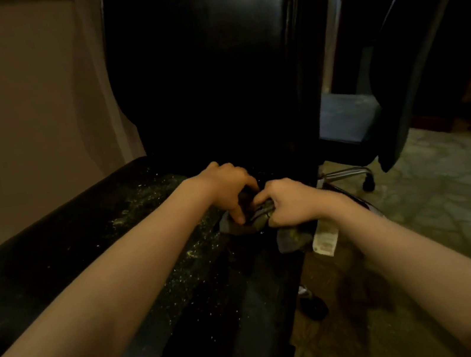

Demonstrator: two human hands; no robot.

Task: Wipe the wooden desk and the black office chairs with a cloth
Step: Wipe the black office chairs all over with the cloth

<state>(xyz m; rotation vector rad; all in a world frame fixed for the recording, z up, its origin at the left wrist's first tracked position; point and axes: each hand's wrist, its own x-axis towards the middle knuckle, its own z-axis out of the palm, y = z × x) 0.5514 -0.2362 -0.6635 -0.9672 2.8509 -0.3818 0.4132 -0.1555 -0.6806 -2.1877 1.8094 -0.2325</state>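
Both hands hold a grey cloth (261, 220) bunched on the seat of a black chair (210, 73); the left hand (229, 185) pinches one end, the right hand (287, 204) grips the other; pale crumbs (152, 211) speckle the seat; a second chair (413, 55) stands to the right.

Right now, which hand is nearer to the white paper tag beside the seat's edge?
Right. The right hand grips the cloth just above the white paper tag; the left hand holds the cloth farther left, over the seat.

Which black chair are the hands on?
The near chair, seat speckled with dust, where left hand and right hand hold the cloth; the other chair stands apart.
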